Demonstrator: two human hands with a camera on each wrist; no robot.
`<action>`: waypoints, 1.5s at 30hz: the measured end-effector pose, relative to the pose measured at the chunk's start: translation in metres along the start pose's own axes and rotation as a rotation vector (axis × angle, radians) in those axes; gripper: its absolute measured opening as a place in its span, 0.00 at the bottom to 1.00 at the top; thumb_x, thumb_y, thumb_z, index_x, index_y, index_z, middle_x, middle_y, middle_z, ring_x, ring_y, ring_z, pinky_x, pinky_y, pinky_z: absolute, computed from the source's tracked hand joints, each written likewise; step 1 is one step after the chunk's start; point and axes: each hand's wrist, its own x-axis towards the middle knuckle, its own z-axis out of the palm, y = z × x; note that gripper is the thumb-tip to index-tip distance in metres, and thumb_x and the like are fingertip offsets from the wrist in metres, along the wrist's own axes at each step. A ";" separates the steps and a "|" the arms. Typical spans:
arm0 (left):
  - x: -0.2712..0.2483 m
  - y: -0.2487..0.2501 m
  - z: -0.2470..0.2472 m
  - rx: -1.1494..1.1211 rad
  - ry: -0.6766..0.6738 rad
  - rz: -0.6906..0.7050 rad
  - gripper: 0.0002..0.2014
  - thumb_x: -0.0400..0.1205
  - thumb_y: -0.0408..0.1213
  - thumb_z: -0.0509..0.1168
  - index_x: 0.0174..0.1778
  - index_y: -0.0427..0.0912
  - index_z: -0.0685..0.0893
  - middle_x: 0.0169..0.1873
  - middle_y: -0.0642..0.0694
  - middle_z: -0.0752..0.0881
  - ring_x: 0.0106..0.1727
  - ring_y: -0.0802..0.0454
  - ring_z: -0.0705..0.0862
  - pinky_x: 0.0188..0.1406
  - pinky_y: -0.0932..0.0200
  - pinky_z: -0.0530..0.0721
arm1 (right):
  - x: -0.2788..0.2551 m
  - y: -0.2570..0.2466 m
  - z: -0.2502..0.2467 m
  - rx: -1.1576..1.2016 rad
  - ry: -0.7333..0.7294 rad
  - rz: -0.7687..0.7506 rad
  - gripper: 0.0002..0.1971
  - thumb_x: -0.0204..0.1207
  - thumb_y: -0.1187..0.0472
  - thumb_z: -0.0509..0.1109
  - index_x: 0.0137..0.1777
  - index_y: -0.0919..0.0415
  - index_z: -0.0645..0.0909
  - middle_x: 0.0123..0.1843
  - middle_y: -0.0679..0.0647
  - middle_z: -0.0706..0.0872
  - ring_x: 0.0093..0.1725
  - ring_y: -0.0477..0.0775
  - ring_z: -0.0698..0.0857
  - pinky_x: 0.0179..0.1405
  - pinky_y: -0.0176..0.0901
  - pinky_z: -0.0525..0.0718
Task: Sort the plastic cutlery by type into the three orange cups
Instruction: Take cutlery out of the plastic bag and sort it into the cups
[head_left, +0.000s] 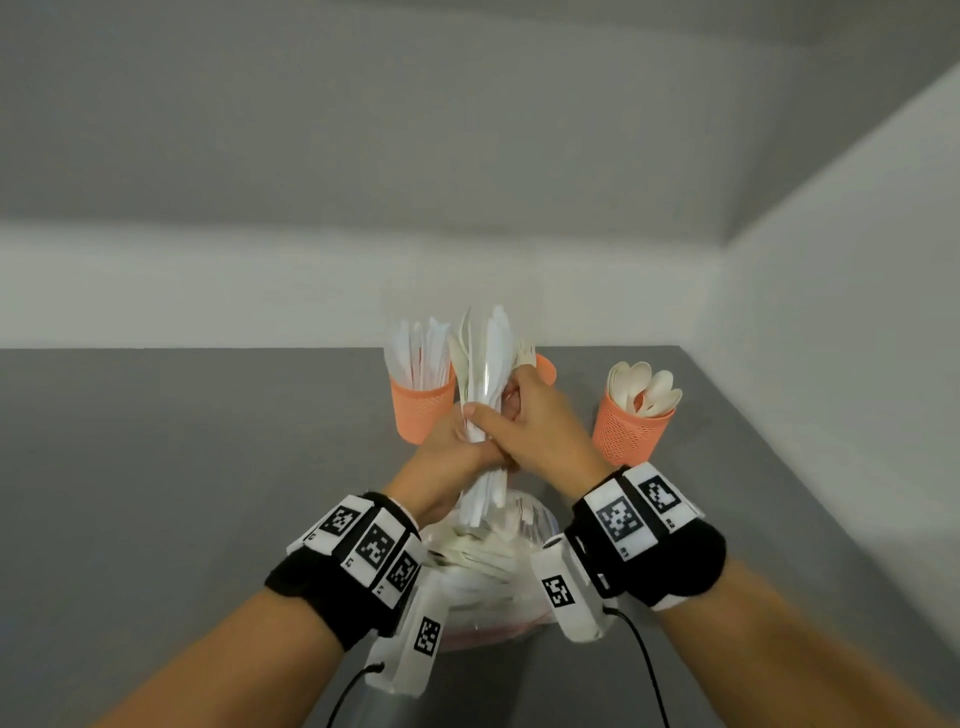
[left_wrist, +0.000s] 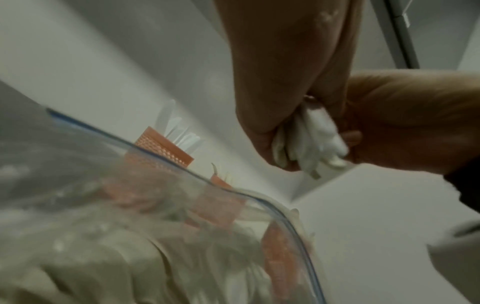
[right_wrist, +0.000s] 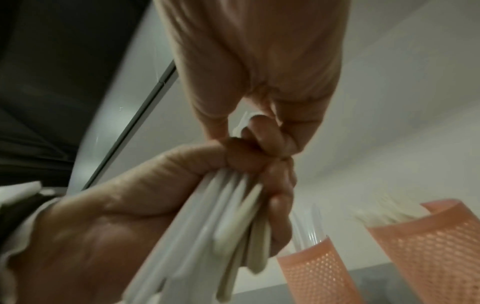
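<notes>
Both hands hold one upright bundle of cutlery (head_left: 485, 364) above the clear bag (head_left: 498, 551) on the grey counter (head_left: 182, 467): the left hand (head_left: 447, 462) is wrapped round its handles, and the right hand (head_left: 535, 426) curls its fingers and thumb round it just above. Beyond the bundle stand three orange cups: the knife cup (head_left: 421, 410) to its left, the spoon cup (head_left: 631, 431) well to its right, and a third cup (head_left: 545, 368) mostly hidden behind the right hand.

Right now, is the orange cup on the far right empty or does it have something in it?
It has something in it. The right orange cup holds a cluster of cream spoons, their bowls sticking up above its rim.
</notes>
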 end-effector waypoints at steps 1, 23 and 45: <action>0.002 0.001 -0.006 -0.014 -0.021 -0.008 0.20 0.67 0.19 0.62 0.54 0.36 0.81 0.32 0.46 0.87 0.36 0.52 0.86 0.34 0.61 0.85 | 0.006 -0.002 0.000 0.016 -0.042 0.019 0.15 0.76 0.53 0.69 0.53 0.63 0.73 0.38 0.48 0.77 0.38 0.47 0.77 0.36 0.36 0.73; 0.023 0.014 -0.079 -0.259 0.112 -0.203 0.16 0.85 0.30 0.55 0.69 0.32 0.75 0.43 0.39 0.88 0.37 0.52 0.90 0.36 0.60 0.89 | 0.067 -0.006 0.058 0.592 -0.148 0.303 0.16 0.83 0.58 0.58 0.62 0.68 0.78 0.57 0.64 0.87 0.55 0.59 0.87 0.59 0.52 0.84; 0.048 0.010 -0.117 -0.198 0.036 -0.243 0.08 0.79 0.20 0.58 0.41 0.34 0.80 0.20 0.43 0.81 0.19 0.53 0.78 0.18 0.64 0.78 | 0.098 0.013 0.049 0.395 0.170 0.031 0.06 0.79 0.61 0.65 0.41 0.49 0.76 0.27 0.42 0.76 0.24 0.41 0.74 0.25 0.32 0.73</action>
